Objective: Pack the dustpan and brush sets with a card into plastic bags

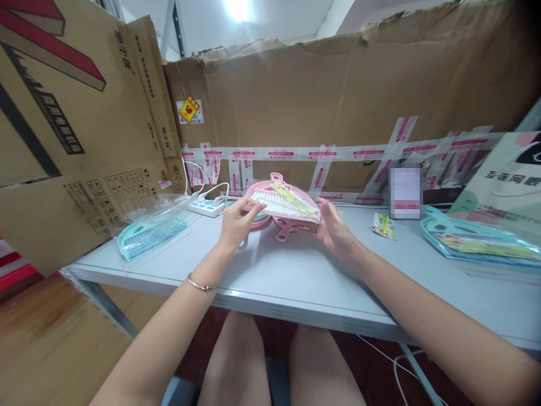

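At twelve o'clock above the grey table (296,282), left hand (239,223) and right hand (336,231) grip the pink brush-and-dustpan set (283,204), its pan half hidden; bare tabletop spreads toward six o'clock.

In front of the pink dustpan (281,206), the grey table (296,276) lies bare to its front edge, giving open passage. The left hand (236,223) and right hand (336,231) take up the dustpan's two sides. Left of the dustpan a white power strip (207,207) sits close, with a bagged teal brush set (147,234) farther out. Behind the dustpan a taped cardboard wall (338,101) closes the back. To its right lies a small label (384,225), then a teal stack (473,239) blocks the far end.
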Demonstrator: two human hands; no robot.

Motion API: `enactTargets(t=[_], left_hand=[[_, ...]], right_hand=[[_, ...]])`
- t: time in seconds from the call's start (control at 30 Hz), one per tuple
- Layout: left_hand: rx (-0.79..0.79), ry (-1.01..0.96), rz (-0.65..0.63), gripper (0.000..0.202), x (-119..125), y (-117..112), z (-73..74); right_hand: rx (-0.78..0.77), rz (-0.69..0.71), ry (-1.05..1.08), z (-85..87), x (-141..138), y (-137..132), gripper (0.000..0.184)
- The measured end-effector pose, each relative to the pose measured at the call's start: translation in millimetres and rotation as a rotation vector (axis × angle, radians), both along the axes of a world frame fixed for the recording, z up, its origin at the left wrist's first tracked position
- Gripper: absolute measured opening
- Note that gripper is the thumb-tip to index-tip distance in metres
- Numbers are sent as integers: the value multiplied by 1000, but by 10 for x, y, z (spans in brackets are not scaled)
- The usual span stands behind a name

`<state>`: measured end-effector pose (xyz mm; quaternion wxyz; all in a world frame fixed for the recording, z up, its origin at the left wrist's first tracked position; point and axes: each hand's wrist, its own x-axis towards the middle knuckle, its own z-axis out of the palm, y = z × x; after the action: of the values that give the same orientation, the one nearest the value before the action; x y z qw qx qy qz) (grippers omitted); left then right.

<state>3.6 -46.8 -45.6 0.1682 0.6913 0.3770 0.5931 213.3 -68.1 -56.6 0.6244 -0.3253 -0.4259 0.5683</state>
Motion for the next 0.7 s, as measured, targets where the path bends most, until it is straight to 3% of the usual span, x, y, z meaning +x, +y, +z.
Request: enactTargets(t=[0.1, 0.2, 0.37, 0.43, 0.53, 0.6, 0.7], left_hand=[[41, -58, 52, 21, -13, 24, 1], [82, -92, 75, 20, -10, 40, 1], [60, -110, 0, 14, 17, 47, 1], [-53, -185, -106, 42, 17, 60, -13], [-320, -259, -288, 73, -2, 98, -46], [-429, -203, -344, 67, -20, 125, -66], [-446, -69, -301, 44, -41, 143, -75]], right_hand=[[151, 141, -23, -35, -20, -29, 113], [242, 109, -179, -78, -47, -34, 120], [71, -173, -189, -150, -2, 111, 108], [3, -253, -154, -165, 47, 176, 101], [-27, -240, -143, -159, 103, 215, 71], [-9, -200, -163, -147, 114, 211, 49], [21, -177, -205, -148, 107, 213, 39]])
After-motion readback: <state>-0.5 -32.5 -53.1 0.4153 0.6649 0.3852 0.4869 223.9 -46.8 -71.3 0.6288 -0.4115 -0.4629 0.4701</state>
